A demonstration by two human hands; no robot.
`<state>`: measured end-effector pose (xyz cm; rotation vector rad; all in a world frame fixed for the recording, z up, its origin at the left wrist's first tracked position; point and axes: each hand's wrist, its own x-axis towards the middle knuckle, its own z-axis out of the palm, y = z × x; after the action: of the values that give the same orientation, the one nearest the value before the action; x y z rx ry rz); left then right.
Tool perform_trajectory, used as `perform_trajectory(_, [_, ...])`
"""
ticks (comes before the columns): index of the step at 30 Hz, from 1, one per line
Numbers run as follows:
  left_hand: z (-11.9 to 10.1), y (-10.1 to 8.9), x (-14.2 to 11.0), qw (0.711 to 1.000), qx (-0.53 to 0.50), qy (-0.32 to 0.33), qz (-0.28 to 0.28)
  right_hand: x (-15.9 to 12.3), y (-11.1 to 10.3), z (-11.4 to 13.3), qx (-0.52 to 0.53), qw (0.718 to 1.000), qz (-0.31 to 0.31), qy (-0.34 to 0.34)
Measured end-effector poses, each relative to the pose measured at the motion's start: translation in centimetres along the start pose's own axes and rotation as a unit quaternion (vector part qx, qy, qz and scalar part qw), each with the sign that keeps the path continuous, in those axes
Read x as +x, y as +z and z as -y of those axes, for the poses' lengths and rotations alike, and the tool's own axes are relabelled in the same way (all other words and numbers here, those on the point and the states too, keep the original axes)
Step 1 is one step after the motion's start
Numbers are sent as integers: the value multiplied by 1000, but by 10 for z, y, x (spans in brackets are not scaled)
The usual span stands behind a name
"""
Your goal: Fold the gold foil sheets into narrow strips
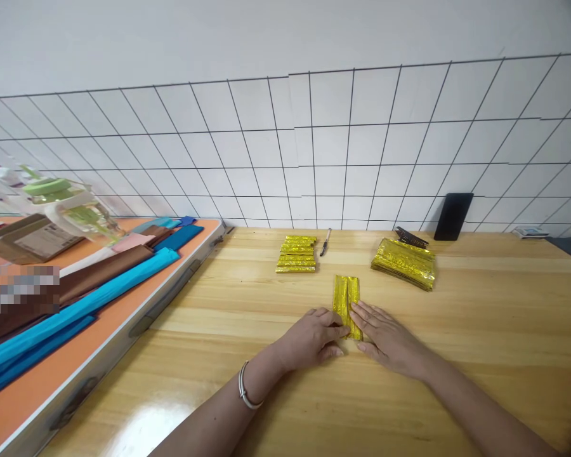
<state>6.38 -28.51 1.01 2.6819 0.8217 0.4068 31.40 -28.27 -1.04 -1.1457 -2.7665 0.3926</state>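
Observation:
A sheet of gold foil paper (341, 293) lies on the wooden table, its two sides folded in so that they meet along a middle seam. My left hand (311, 337) rests at its lower left, fingers bent with the tips on the foil and the thumb apart on the table side. Flat over the lower right part lies my right hand (385, 336), fingers stretched out and thumb spread. Behind to the right is a thick stack of gold foil sheets (403, 261). Several folded gold strips (295, 255) lie behind to the left.
A pen (325, 242) lies beside the strips. A black stapler-like tool (412, 237) sits behind the stack, and a black phone-like slab (453, 216) leans on the tiled wall. At left, an orange surface (118, 304) carries blue and brown folded material, a cardboard box (33, 238) and a green-lidded bottle (71, 203).

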Motion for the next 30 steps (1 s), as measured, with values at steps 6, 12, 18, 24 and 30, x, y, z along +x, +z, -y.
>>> perform_trajectory(6, [-2,-3,0,1000,10,3,18,1,0,0,-4,1000,6,0])
perform_trajectory(12, [-3,-3,0,1000,17,-4,20,0,-1,1,-11,1000,9,1])
perform_trajectory(18, [-2,-1,0,999,28,6,24,2,1,-1,-18,1000,13,-9])
perform_trajectory(24, [-5,1,-2,999,33,-14,27,-1,1,0,-32,999,6,-11])
perform_trajectory(30, [-5,0,-3,999,22,-25,33,-13,-3,10,-76,997,15,-2])
